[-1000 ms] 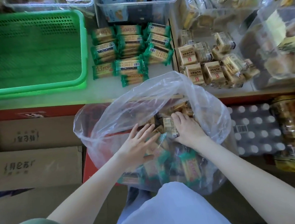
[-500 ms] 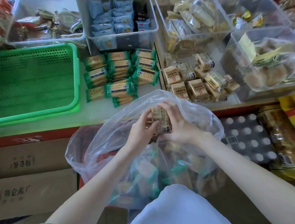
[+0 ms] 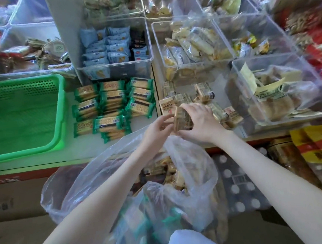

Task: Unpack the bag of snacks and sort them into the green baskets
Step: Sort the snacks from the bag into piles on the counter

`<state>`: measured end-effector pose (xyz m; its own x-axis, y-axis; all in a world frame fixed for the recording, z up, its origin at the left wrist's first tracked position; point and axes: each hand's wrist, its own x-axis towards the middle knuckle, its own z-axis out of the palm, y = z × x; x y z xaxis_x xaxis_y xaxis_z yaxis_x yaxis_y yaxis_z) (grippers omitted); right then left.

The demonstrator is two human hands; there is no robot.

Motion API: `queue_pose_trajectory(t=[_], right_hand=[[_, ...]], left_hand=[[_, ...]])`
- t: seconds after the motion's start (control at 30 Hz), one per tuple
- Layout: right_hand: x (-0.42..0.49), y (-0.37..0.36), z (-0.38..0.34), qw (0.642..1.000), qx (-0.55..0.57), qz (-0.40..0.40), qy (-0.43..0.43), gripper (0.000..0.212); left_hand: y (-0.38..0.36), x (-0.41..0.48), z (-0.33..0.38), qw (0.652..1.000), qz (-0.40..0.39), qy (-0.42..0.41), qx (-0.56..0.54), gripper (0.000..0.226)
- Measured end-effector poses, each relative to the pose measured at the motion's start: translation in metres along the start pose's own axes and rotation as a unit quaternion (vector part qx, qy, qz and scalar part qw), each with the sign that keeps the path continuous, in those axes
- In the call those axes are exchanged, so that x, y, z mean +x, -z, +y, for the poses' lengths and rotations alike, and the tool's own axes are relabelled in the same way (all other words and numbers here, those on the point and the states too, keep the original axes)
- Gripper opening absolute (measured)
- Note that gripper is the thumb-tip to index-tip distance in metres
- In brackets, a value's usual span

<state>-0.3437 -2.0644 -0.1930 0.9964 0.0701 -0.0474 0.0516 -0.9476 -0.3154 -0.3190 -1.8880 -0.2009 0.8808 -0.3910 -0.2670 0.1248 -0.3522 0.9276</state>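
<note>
A clear plastic bag point(image 3: 195, 167) full of snack packs hangs open in front of me below the shelf edge. Both hands hold a small stack of tan snack packs point(image 3: 182, 119) above the bag, at the shelf's front. My left hand point(image 3: 157, 130) grips the stack's left side. My right hand point(image 3: 201, 120) curls over its top and right side. Just behind lies a loose pile of the same tan packs point(image 3: 204, 93). Green-wrapped biscuit packs point(image 3: 112, 104) are stacked to the left of it. A green basket point(image 3: 60, 111) stands at far left, nothing in it.
Clear plastic bins point(image 3: 149, 45) of assorted snacks fill the back of the shelf, and another clear bin point(image 3: 238, 99) stands right of the tan pile. Cardboard boxes point(image 3: 13, 204) sit below left. A shrink-wrapped bottle pack point(image 3: 240, 189) and yellow bags point(image 3: 318, 147) lie below right.
Both hands came up out of the bag with the tan packs and moved forward over the shelf edge toward the tan pile. The view has tilted up toward the bins.
</note>
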Motion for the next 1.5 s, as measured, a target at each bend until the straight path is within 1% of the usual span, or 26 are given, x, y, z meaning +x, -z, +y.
queue_pose_trajectory(t=[0.1,0.17,0.2,0.27,0.33,0.37,0.4,0.47,0.53,0.57,0.63,0.7,0.77,0.8,0.87,0.9,0.97,1.03,1.1,1.17,1.23,1.33,1.4,1.43,1.5], right_hand=[[0.033,0.005,0.034,0.999,0.017,0.026,-0.015,0.081],[0.057,0.002,0.051,1.000,0.021,0.018,-0.015,0.079],[0.068,-0.002,0.058,1.000,0.009,0.001,-0.012,0.075],[0.086,-0.010,0.069,0.997,-0.049,-0.061,-0.010,0.065],[0.095,-0.015,0.074,0.989,-0.093,-0.111,-0.019,0.060],[0.095,-0.016,0.073,0.989,-0.093,-0.114,-0.020,0.059],[0.094,-0.016,0.069,0.992,-0.082,-0.100,-0.013,0.059],[0.084,-0.014,0.047,0.999,-0.035,-0.025,0.027,0.060],[0.065,-0.017,0.010,0.993,0.018,0.060,0.104,0.059],[0.052,-0.023,-0.013,0.983,0.035,0.082,0.157,0.055],[0.025,-0.048,-0.057,0.954,0.042,0.097,0.282,0.043],[0.000,-0.088,-0.090,0.924,0.023,0.074,0.375,0.031],[-0.019,-0.127,-0.111,0.902,-0.026,0.003,0.431,0.026],[-0.025,-0.143,-0.117,0.892,-0.051,-0.027,0.447,0.025],[-0.032,-0.162,-0.126,0.889,-0.088,-0.062,0.444,0.029],[-0.033,-0.167,-0.130,0.892,-0.096,-0.073,0.436,0.037],[-0.032,-0.176,-0.137,0.901,-0.114,-0.099,0.408,0.052],[-0.030,-0.182,-0.145,0.909,-0.136,-0.117,0.377,0.057],[-0.027,-0.185,-0.157,0.912,-0.140,-0.143,0.358,0.060],[-0.028,-0.186,-0.171,0.911,-0.137,-0.162,0.355,0.063],[-0.027,-0.184,-0.189,0.900,-0.125,-0.177,0.379,0.065],[-0.028,-0.190,-0.212,0.870,-0.114,-0.246,0.412,0.066],[-0.026,-0.195,-0.221,0.875,-0.113,-0.287,0.372,0.065],[-0.024,-0.198,-0.225,0.885,-0.111,-0.294,0.343,0.065],[-0.024,-0.206,-0.228,0.891,-0.116,-0.304,0.315,0.067]], left_hand=[[-0.003,0.022,0.001,0.993,0.049,-0.023,0.103,0.038],[0.002,0.029,-0.005,0.983,0.081,-0.047,0.160,0.039],[0.006,0.029,-0.011,0.977,0.093,-0.053,0.185,0.039],[0.016,0.024,-0.026,0.965,0.108,-0.055,0.235,0.039],[0.029,0.013,-0.043,0.950,0.107,-0.070,0.283,0.037],[0.037,0.005,-0.052,0.941,0.108,-0.088,0.308,0.036],[0.045,-0.003,-0.060,0.929,0.112,-0.114,0.335,0.034],[0.063,-0.022,-0.080,0.900,0.118,-0.161,0.387,0.034],[0.081,-0.042,-0.101,0.874,0.103,-0.184,0.438,0.038],[0.090,-0.052,-0.113,0.862,0.084,-0.189,0.462,0.040],[0.103,-0.071,-0.133,0.838,0.035,-0.199,0.508,0.044],[0.113,-0.089,-0.152,0.807,-0.014,-0.210,0.551,0.050],[0.122,-0.102,-0.169,0.776,-0.051,-0.194,0.598,0.063],[0.127,-0.107,-0.177,0.765,-0.063,-0.169,0.619,0.072],[0.137,-0.112,-0.187,0.749,-0.061,-0.118,0.649,0.085],[0.143,-0.112,-0.191,0.743,-0.044,-0.111,0.659,0.085],[0.153,-0.108,-0.191,0.728,0.005,-0.124,0.675,0.076],[0.163,-0.101,-0.190,0.724,0.043,-0.129,0.676,0.072],[0.174,-0.098,-0.190,0.733,0.066,-0.100,0.669,0.073],[0.187,-0.098,-0.192,0.747,0.073,-0.080,0.656,0.071],[0.198,-0.102,-0.200,0.752,0.059,-0.084,0.651,0.072],[0.208,-0.116,-0.217,0.752,0.041,-0.131,0.645,0.072],[0.211,-0.131,-0.227,0.758,0.044,-0.148,0.633,0.073],[0.212,-0.140,-0.230,0.762,0.046,-0.151,0.628,0.075],[0.214,-0.158,-0.235,0.763,0.046,-0.158,0.625,0.081]])
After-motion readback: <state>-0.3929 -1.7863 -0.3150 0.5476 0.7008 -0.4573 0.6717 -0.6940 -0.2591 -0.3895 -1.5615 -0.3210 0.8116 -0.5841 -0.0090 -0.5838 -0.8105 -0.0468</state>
